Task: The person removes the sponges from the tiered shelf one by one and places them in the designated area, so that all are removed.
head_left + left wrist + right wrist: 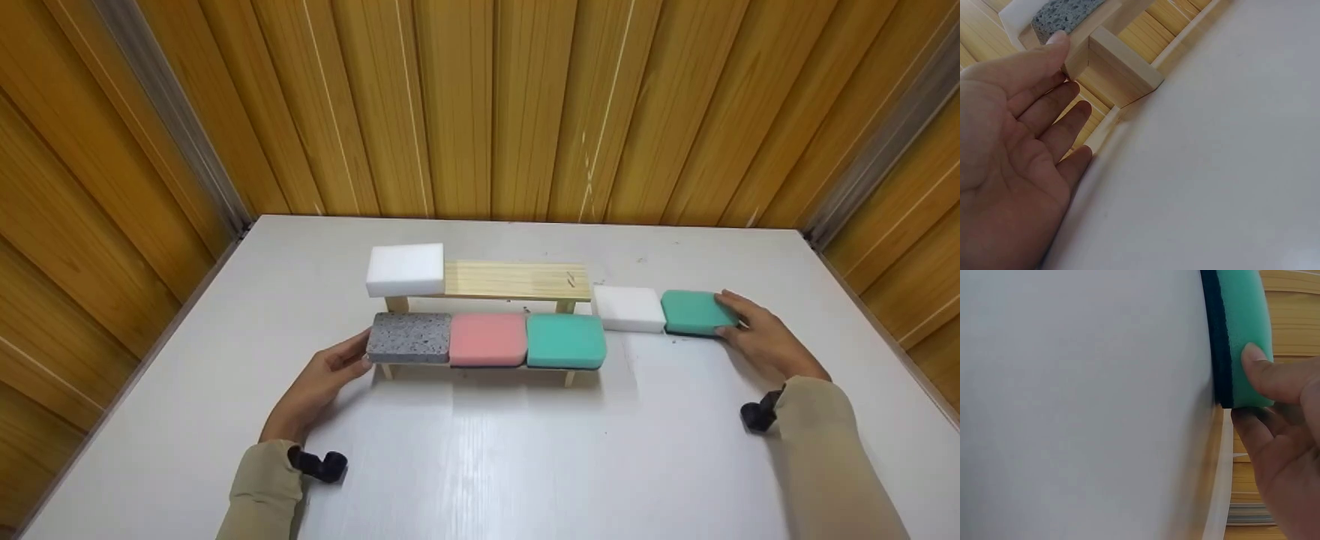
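A grey speckled sponge (409, 337), a pink sponge (488, 339) and a green sponge (565, 340) stand side by side on a low wooden bench (1123, 67). My left hand (322, 386) is at that bench's left end; its thumb touches the corner by the grey sponge, with the other fingers extended beside the bench. On the table to the right, my right hand (769, 341) holds the end of another green sponge (697, 312), dark underneath, its thumb on the near side. This sponge meets a white sponge block (628, 308).
Behind the front bench stands a second wooden bench (517, 279) with a white block (406, 268) on its left end. Both benches rest on a white table (480, 457). Wood-patterned panels (480, 112) rise behind and at both sides.
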